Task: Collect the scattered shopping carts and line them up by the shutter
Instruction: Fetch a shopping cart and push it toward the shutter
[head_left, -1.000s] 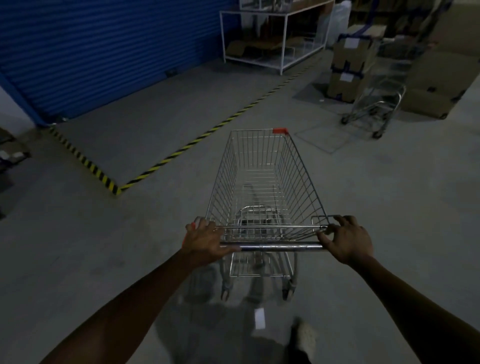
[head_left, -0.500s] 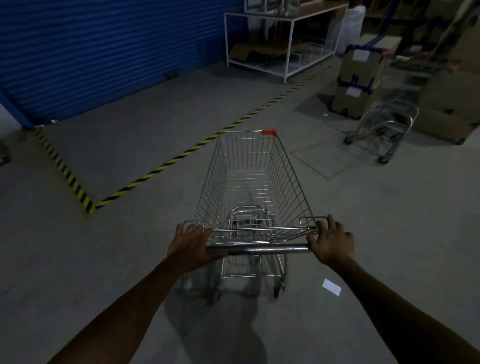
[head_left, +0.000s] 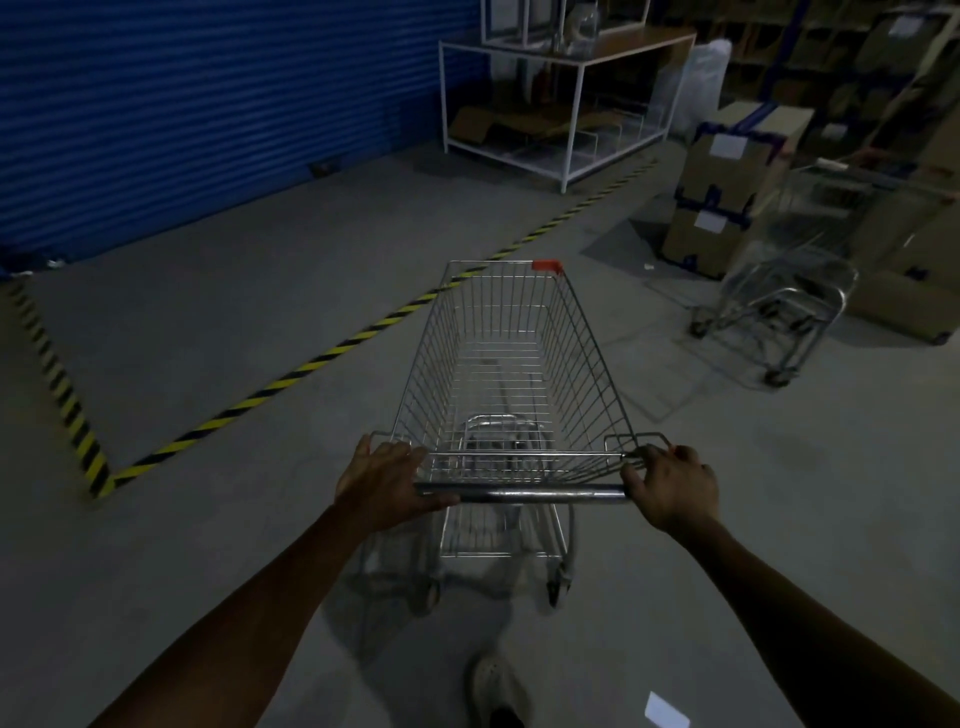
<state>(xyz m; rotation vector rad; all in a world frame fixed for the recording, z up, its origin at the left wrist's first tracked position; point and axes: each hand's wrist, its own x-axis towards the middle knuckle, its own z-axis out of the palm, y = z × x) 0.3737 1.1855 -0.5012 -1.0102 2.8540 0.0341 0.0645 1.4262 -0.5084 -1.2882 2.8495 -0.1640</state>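
Head view: left hand (head_left: 387, 480) and right hand (head_left: 670, 486) clasp the handlebar (head_left: 519, 492) of the shopping cart (head_left: 511, 374), 12 o'clock. I see no cart at the blue shutter (head_left: 208, 104), 10 o'clock; second cart (head_left: 774, 312), 2 o'clock, uncollected.

The shutter (head_left: 208, 114) is a strong blue with fine horizontal ribs. The floor (head_left: 234, 312) is plain grey, and the tape (head_left: 291, 373) on it has slanted yellow and black stripes. The shopping cart (head_left: 511, 374) is silver wire in a grid pattern, with one small orange-red corner piece (head_left: 545, 265). The second cart (head_left: 779, 306) is also silver. The table (head_left: 636, 45) has a white frame and a brown top. The boxes (head_left: 727, 171) are brown, with dark blue straps and white labels.
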